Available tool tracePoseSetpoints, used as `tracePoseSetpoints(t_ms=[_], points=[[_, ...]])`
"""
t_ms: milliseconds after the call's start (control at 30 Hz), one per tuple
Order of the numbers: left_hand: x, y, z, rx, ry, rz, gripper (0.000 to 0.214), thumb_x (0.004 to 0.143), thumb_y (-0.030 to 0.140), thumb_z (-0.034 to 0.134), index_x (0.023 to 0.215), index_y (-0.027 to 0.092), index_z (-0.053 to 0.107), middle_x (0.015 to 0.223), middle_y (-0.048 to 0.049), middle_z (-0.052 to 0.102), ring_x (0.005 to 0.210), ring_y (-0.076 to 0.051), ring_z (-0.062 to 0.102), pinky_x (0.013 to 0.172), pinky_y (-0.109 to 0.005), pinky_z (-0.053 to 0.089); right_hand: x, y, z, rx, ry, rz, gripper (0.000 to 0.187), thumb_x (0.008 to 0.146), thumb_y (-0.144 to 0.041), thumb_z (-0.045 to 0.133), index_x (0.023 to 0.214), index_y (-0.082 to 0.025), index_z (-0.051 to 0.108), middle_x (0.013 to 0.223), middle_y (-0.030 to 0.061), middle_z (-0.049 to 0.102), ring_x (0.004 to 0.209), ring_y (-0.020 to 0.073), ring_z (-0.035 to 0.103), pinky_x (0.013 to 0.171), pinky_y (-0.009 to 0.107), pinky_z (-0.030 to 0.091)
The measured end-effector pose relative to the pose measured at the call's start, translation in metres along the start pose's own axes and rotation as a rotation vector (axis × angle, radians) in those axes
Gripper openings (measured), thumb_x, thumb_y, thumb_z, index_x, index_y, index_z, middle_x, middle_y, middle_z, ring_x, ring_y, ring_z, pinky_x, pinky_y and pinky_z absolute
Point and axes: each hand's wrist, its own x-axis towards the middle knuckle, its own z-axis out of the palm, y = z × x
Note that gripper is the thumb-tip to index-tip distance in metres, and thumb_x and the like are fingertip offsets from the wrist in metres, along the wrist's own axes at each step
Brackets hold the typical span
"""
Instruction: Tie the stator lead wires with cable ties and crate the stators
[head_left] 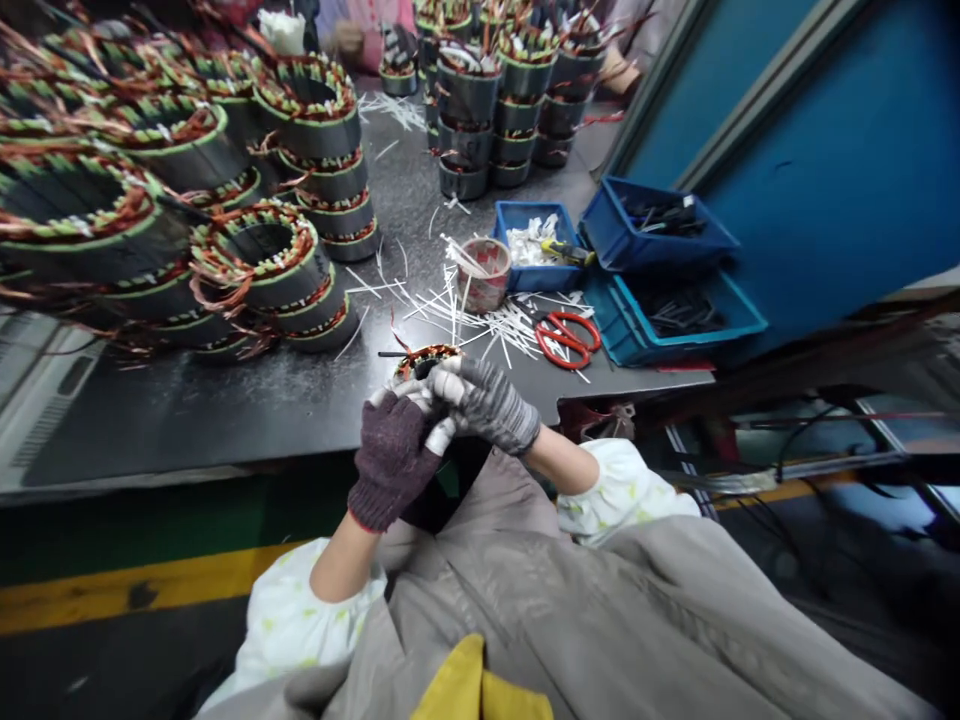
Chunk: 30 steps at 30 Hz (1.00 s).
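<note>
A small motor stator (429,352) with copper windings sits at the near edge of the dark table, its near side hidden behind my hands. My left hand (396,445), in a dark purple glove with white fingertips, is closed at its near left side. From the right, my right hand (491,398), in a grey striped glove, has its bent fingers on the stator beside the left fingers. Whether a thin tie is also between the fingertips cannot be made out. A black lead and a copper wire stick out from the stator's left side.
Stacked stators (277,270) fill the left, with more stacks (469,125) at the back. White strips (427,305) lie around a tape roll (484,285) and red-handled scissors (568,340). Blue bins (679,345) stand at right. Other people's hands (399,45) show across the table.
</note>
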Motion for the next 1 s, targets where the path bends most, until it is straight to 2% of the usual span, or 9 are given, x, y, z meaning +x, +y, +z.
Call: tracePoseSetpoints(t_ms=[67,133,200,300,400,500,667,867,1000], points=[[0.004,0.002,0.001,0.037,0.037,-0.011,0.012,0.101,0.028,0.058,0.102,0.022,0.067,0.106,-0.0092,0.080,0.109,-0.030,0.074,0.101,-0.048,0.048,-0.001,-0.001,-0.006,0.186,-0.057,0.089,0.044,0.106,-0.061,0.052,0.108,-0.025,0.076,0.089,0.0058,0.076,0.075,0.0199,0.073,0.069,0.032,0.065],[0.008,0.003,0.002,0.054,0.042,-0.021,0.010,0.101,0.028,0.058,0.097,0.023,0.066,0.099,-0.0075,0.080,0.105,-0.029,0.075,0.099,-0.048,0.048,-0.009,0.001,-0.030,0.188,-0.074,0.099,0.045,0.102,-0.065,0.058,0.109,-0.025,0.078,0.089,0.0046,0.078,0.075,0.0194,0.073,0.074,0.034,0.066],[0.012,0.003,0.001,0.043,0.024,-0.018,0.010,0.100,0.028,0.059,0.095,0.023,0.066,0.095,-0.0052,0.080,0.104,-0.029,0.075,0.097,-0.048,0.047,-0.016,0.006,-0.071,-0.002,0.010,0.065,0.046,0.098,-0.066,0.063,0.108,-0.025,0.080,0.098,0.0061,0.080,0.083,0.0212,0.075,0.085,0.037,0.065],[0.014,0.001,-0.001,0.016,0.007,-0.007,0.011,0.101,0.028,0.060,0.094,0.024,0.067,0.097,-0.0041,0.080,0.107,-0.027,0.076,0.097,-0.047,0.048,-0.011,0.016,-0.137,-0.322,0.175,0.167,0.044,0.099,-0.054,0.062,0.114,-0.017,0.079,0.110,0.0134,0.081,0.099,0.0274,0.075,0.096,0.044,0.061],[0.012,-0.001,-0.003,-0.015,0.006,0.001,0.008,0.101,0.028,0.061,0.097,0.024,0.067,0.101,-0.0036,0.081,0.115,-0.027,0.075,0.106,-0.048,0.047,0.007,0.027,-0.172,-0.900,0.042,0.518,0.043,0.094,-0.046,0.069,0.120,-0.013,0.077,0.114,0.0174,0.080,0.105,0.0320,0.075,0.097,0.043,0.058],[0.008,0.003,-0.006,0.019,0.072,0.013,0.012,0.098,0.028,0.067,0.111,0.026,0.068,0.114,-0.0055,0.082,0.131,-0.031,0.069,0.121,-0.055,0.039,0.023,0.036,-0.171,-1.185,-0.236,0.711,0.056,0.088,-0.049,0.077,0.127,-0.008,0.073,0.117,0.0236,0.078,0.106,0.0366,0.075,0.093,0.043,0.058],[0.005,0.013,-0.003,0.101,0.065,-0.039,0.013,0.099,0.028,0.069,0.112,0.027,0.067,0.113,-0.0062,0.082,0.132,-0.033,0.069,0.129,-0.061,0.026,0.027,0.046,-0.166,-1.276,-0.328,0.750,0.067,0.084,-0.049,0.077,0.134,-0.006,0.067,0.121,0.0244,0.075,0.105,0.0356,0.075,0.086,0.039,0.058],[0.007,0.005,0.000,0.010,0.012,-0.118,0.010,0.102,0.035,0.064,0.100,0.027,0.070,0.102,-0.0022,0.082,0.125,-0.030,0.072,0.129,-0.059,0.025,0.024,0.049,-0.169,-1.261,-0.301,0.755,0.071,0.082,-0.050,0.078,0.134,-0.004,0.064,0.120,0.0255,0.075,0.107,0.0381,0.074,0.088,0.042,0.058],[0.008,-0.008,-0.007,0.022,0.018,-0.136,0.014,0.103,0.039,0.064,0.098,0.027,0.071,0.104,-0.0023,0.083,0.125,-0.029,0.072,0.131,-0.059,0.022,0.015,0.051,-0.168,-1.116,-0.163,0.764,0.061,0.082,-0.044,0.079,0.130,-0.008,0.066,0.115,0.0207,0.076,0.105,0.0347,0.074,0.091,0.040,0.058]])
